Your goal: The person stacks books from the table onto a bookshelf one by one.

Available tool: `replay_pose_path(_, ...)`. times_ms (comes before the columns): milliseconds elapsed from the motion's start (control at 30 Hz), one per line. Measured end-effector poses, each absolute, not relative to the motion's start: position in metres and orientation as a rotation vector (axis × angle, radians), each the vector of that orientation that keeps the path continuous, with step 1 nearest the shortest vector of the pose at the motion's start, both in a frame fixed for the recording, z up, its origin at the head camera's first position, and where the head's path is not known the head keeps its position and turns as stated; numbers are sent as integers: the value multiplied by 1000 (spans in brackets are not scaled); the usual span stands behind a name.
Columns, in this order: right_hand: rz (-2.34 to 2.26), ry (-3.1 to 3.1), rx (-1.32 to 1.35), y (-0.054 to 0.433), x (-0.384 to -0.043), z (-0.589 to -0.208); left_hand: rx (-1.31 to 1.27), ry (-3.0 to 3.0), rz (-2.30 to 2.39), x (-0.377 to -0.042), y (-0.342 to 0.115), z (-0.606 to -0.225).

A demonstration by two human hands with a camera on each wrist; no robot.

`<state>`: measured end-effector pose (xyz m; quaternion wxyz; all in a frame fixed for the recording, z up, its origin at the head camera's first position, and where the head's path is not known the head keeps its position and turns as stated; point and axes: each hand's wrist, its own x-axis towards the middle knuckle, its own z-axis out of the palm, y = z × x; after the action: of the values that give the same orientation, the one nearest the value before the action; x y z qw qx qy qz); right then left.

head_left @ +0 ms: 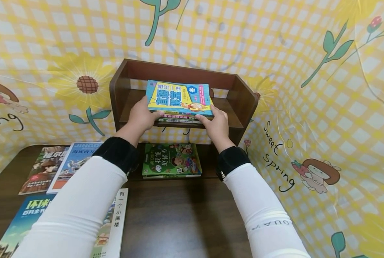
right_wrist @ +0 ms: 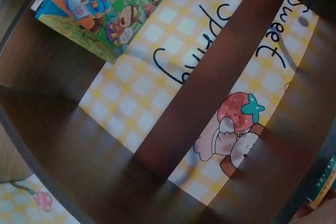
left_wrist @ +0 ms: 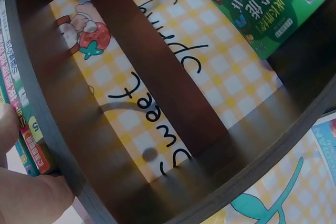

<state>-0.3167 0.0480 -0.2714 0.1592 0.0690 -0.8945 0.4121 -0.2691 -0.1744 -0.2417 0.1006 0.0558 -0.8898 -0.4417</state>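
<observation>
Pile of thin paperbacks, blue-and-yellow cover uppermost (head_left: 179, 96): right at the upper tier's front edge on the brown wooden shelf (head_left: 179, 73); resting or raised, can't tell.
Left hand (head_left: 142, 116): grips the left end.
Right hand (head_left: 217, 125): and it's pinching the right!
Handling: probably weighty together, bendy, slick enough to slide; grip every layer at both ends.
In the way: side walls (head_left: 241, 98) flank it.
Around: green picture book (head_left: 172, 159) below; glossy books (head_left: 40, 170) left on the dark wood-grain worktop (head_left: 166, 211).

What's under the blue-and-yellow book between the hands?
Under the blue-and-yellow book are more books, seen edge-on between the left hand and right hand. Their upper faces are covered.
</observation>
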Motion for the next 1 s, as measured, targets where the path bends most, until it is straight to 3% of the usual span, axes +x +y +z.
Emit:
replay_pose_path(600,1527,-2434,19,37,-317,-267,421,-2341,-1462,-268,-167,-243)
replay_pose_path(1000,1479,-2438,92,39,-314,-272,361,-2381,-1400,-265,-169,-248)
